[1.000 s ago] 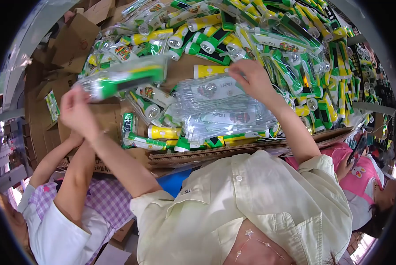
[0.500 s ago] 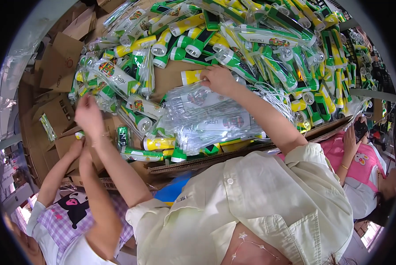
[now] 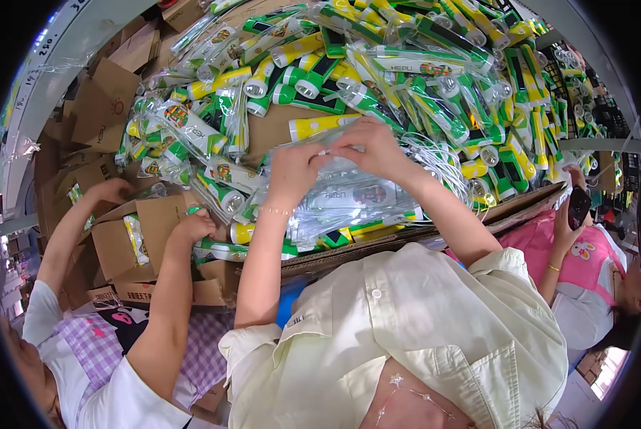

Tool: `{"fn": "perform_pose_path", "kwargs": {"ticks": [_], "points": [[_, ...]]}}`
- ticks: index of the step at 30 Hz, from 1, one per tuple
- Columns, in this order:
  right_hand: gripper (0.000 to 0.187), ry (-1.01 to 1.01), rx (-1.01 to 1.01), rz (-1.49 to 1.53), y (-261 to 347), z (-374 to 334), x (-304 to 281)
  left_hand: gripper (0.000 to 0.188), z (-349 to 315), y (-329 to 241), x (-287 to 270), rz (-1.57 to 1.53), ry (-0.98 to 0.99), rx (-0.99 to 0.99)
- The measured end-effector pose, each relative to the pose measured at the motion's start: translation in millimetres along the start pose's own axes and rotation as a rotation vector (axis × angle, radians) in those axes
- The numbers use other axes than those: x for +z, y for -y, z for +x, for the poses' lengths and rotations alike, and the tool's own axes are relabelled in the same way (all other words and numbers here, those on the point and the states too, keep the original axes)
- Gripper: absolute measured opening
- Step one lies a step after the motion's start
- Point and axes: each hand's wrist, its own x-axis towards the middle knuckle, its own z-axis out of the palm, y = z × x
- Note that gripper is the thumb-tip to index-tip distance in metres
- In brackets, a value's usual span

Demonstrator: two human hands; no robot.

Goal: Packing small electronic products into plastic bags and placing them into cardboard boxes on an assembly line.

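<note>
- Brown cardboard (image 3: 267, 139) covers the surface, bare near the middle!
- Flashlights (image 3: 438, 118) crowd it from nine o'clock, over twelve, round to four!
- Clear bags (image 3: 356, 200) stacked at six!
- White cords (image 3: 438, 168) tangle at the bags' two o'clock!

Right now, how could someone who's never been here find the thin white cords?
Start at the big heap of green-and-yellow plastic flashlights. Toward its near side lies a stack of flat, clear plastic bags; the thin white cords are just right of that stack. They alone are loopy and stringy, unlike the chunky flashlights.
</note>
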Motion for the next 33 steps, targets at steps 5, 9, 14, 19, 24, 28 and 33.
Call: {"fn": "perform_pose_path", "kwargs": {"ticks": [5, 9, 14, 19, 24, 28, 33], "points": [[0.011, 0.037, -0.091, -0.058, 54, 1, -44, 0.013, -27, -49, -17, -0.281, -0.048, -0.128], [0.009, 0.121, -0.22, -0.164, 69, -9, -50, 0.015, -49, -59, -20, -0.275, -0.025, -0.111], [0.008, 0.366, -0.222, -0.349, 74, -27, -63, 0.02, -81, -50, -22, 0.089, -0.123, 0.045], [0.015, 0.431, -0.31, -0.413, 83, -27, -71, 0.016, -92, -39, -34, 0.121, -0.186, 0.167], [0.021, 0.343, -0.41, -0.428, 90, -20, -56, 0.017, -80, -57, -24, 0.072, -0.114, -0.152], [0.015, 0.517, -0.289, -0.526, 69, -25, -59, 0.015, -90, -44, -28, 0.334, -0.274, -0.21], [0.021, 1.072, 0.283, -0.19, 42, 6, -77, 0.018, -109, -9, -40, 0.402, -0.251, -0.622]]}}
